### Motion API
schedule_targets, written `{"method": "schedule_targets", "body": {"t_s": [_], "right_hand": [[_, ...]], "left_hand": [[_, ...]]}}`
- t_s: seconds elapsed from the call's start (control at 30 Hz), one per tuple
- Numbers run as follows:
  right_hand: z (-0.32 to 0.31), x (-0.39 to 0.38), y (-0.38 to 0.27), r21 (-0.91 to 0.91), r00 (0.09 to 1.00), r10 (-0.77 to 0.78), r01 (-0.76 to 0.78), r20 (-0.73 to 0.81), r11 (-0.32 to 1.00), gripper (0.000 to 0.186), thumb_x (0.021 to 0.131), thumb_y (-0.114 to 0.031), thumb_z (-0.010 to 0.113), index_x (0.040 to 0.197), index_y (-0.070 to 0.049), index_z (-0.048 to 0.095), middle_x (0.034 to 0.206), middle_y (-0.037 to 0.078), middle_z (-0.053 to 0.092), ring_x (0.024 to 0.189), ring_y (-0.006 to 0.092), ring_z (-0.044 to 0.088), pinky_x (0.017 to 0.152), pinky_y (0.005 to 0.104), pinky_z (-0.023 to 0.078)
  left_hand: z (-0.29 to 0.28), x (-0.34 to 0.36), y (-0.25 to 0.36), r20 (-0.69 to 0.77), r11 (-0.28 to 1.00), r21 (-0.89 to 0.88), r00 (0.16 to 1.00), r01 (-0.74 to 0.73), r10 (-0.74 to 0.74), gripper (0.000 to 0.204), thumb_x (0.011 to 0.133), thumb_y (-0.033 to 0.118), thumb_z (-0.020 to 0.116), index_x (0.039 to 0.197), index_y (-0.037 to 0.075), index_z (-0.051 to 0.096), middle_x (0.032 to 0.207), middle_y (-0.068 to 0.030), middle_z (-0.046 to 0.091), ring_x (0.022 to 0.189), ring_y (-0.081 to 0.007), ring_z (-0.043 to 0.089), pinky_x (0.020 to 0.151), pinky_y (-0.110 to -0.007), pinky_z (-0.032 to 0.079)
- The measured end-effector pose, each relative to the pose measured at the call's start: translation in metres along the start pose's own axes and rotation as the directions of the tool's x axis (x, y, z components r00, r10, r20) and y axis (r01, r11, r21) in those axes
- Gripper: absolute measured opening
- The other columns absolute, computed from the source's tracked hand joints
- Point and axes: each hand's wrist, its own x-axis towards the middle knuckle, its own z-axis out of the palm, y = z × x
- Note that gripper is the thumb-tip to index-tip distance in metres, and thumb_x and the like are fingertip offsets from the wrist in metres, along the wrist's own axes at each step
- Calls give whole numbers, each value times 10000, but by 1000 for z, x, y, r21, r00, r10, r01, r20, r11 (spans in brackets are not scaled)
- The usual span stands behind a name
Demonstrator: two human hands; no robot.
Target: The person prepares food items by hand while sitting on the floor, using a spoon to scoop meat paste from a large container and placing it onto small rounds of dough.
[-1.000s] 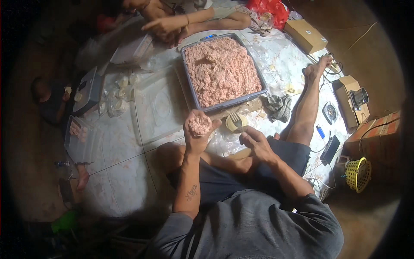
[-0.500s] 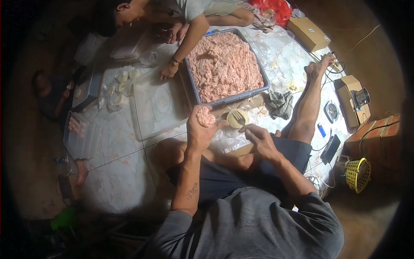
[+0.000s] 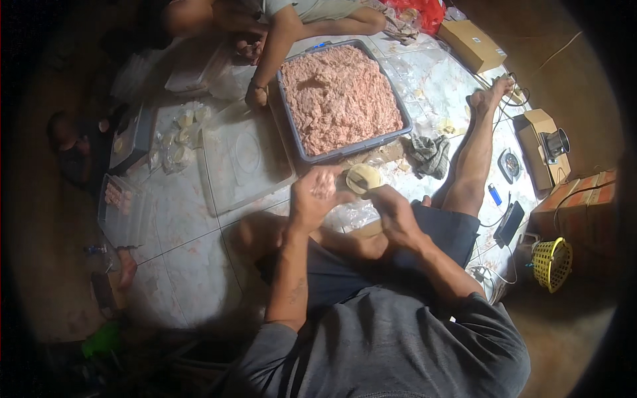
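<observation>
My left hand [image 3: 310,202] is closed around a lump of pink minced paste [image 3: 323,184], slightly blurred. My right hand [image 3: 391,209] is curled on a fork [image 3: 369,186], partly hidden and blurred, at a stack of round, pale discs [image 3: 362,176] just right of the lump. A crumpled clear plastic bag [image 3: 352,215] lies below them. Ahead is a large grey tub [image 3: 308,154] heaped with pink mince [image 3: 338,99]. A clear plastic lid [image 3: 224,192] lies to its left.
A co-worker's hand [image 3: 257,96] reaches beside the tub. Another person [image 3: 73,146] sits far left near a container of pink pieces [image 3: 123,219]. A checked cloth [image 3: 428,156], cardboard boxes [image 3: 471,46], lighter [image 3: 494,196], cables and yellow basket [image 3: 551,265] are around my outstretched leg.
My hands have come closer together, and the right one has turned over at the disc stack. The co-worker at the top has leaned down and brought an arm beside the tub's left side.
</observation>
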Motion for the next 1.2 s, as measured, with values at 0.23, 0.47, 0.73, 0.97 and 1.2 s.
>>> {"method": "schedule_targets", "body": {"t_s": [0.23, 0.47, 0.73, 0.97, 1.2], "right_hand": [[-3, -20, 8, 371, 946, 248, -311, 208, 875, 228, 1067, -149, 507, 1143, 0, 662, 891, -7, 557, 849, 95, 492, 799, 241, 416], [0, -20, -2, 404, 950, 200, -285, 240, 869, 220, 1049, -131, 527, 1173, 2, 652, 877, 7, 540, 804, 116, 505, 691, 286, 419], [3, 1, -23, -125, 997, -52, 44, -58, 991, 260, 918, 59, 566, 1171, 17, 607, 942, 202, 617, 866, 319, 634, 771, 402, 504], [-32, 13, -74, -172, 985, -149, 133, -86, 976, 177, 916, -6, 604, 1094, -11, 604, 909, 184, 601, 801, 361, 613, 687, 407, 483], [-47, -2, -70, -219, 997, 51, -62, -54, 974, 189, 891, 26, 618, 1075, -3, 649, 948, 181, 623, 831, 315, 640, 735, 391, 508]], "left_hand": [[-16, -1, 26, -27, 985, -80, 987, 156, -158, 628, 655, 153, 948, 1124, 13, 555, 932, -44, 663, 898, -100, 609, 790, -261, 512], [-19, -3, 23, 60, 986, -155, 997, 53, -44, 515, 683, 181, 948, 1012, 16, 587, 868, -5, 622, 740, -78, 571, 711, -252, 504], [21, 0, 1, -40, 998, 51, 999, 22, -20, 539, 690, 215, 946, 1063, 19, 609, 877, 8, 638, 755, -80, 575, 701, -265, 511], [-3, -4, -23, 70, 986, 163, 997, 31, -43, 486, 657, 212, 955, 955, 13, 626, 801, -7, 640, 719, -111, 580, 678, -289, 509], [-19, 0, 15, 175, 991, -9, 976, 130, -126, 610, 664, 160, 948, 1172, 20, 643, 866, -7, 663, 781, -71, 580, 713, -247, 495]]}}
